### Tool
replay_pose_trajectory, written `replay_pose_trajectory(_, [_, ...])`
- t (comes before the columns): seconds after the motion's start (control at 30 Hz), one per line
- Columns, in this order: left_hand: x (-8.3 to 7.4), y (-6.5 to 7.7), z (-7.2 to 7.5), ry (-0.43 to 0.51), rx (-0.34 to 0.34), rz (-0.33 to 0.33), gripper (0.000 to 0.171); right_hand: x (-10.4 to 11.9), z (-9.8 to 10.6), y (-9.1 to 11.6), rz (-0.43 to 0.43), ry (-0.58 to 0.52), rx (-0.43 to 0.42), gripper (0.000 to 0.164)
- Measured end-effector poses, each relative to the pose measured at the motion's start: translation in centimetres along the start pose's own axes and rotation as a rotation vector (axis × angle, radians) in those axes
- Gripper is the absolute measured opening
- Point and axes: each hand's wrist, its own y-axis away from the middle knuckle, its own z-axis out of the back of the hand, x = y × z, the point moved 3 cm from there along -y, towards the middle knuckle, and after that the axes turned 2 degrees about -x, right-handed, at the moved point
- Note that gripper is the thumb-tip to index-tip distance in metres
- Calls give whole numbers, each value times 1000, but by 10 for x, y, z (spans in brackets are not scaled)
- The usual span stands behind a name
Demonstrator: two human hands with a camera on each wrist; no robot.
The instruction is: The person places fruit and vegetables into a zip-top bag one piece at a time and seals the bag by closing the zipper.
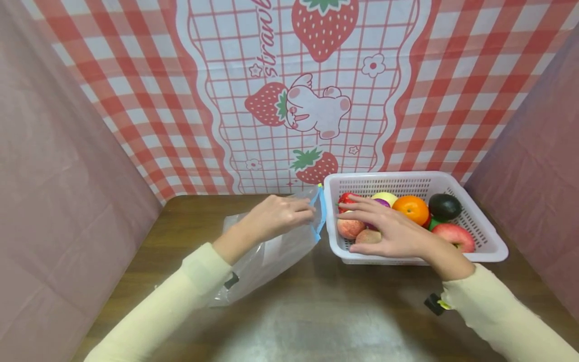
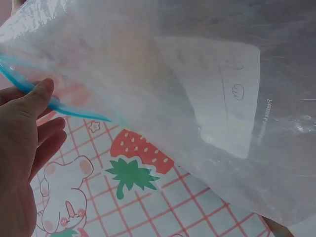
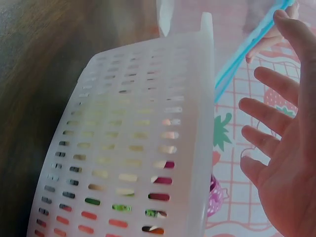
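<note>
With thumb and fingers, my left hand (image 1: 282,217) pinches the blue-edged mouth of a clear zip bag (image 1: 267,264). The left wrist view shows the blue zip strip (image 2: 81,113) between thumb and fingers, and a white paper (image 2: 227,98) with pen marks seen through the plastic. Fingers spread, my right hand (image 1: 393,231) hovers over the left part of a white plastic basket (image 1: 490,251) and holds nothing. Beneath and around that hand lie a peach (image 1: 349,229), a red fruit (image 1: 347,198), a brown round item (image 1: 368,237) and an orange (image 1: 410,208).
Farther right in the basket are a dark avocado (image 1: 445,206) and a red apple (image 1: 454,236). A pale yellow item (image 1: 384,197) sits at the back. The brown wooden table (image 1: 316,311) meets a strawberry-patterned cloth (image 1: 294,110) behind; pink cloth walls (image 1: 59,176) stand on both sides.
</note>
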Motion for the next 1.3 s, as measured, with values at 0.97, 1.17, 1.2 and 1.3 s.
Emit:
replay_pose_trajectory(0.97, [-16,-5,9,33,-49,-101,24,7,-11,-19,107,-35,-102,42])
replay_pose_trajectory(1.17, [-17,-4,10,33,-66,-111,25,7,-12,-20,92,-29,-122,36])
replay_pose_trajectory(1.2, [-17,-3,10,31,-74,-115,24,7,-13,-20,94,-27,-126,35])
replay_pose_trajectory(1.3, [-17,-2,9,32,-105,-127,22,6,-13,-21,92,-29,-134,33])
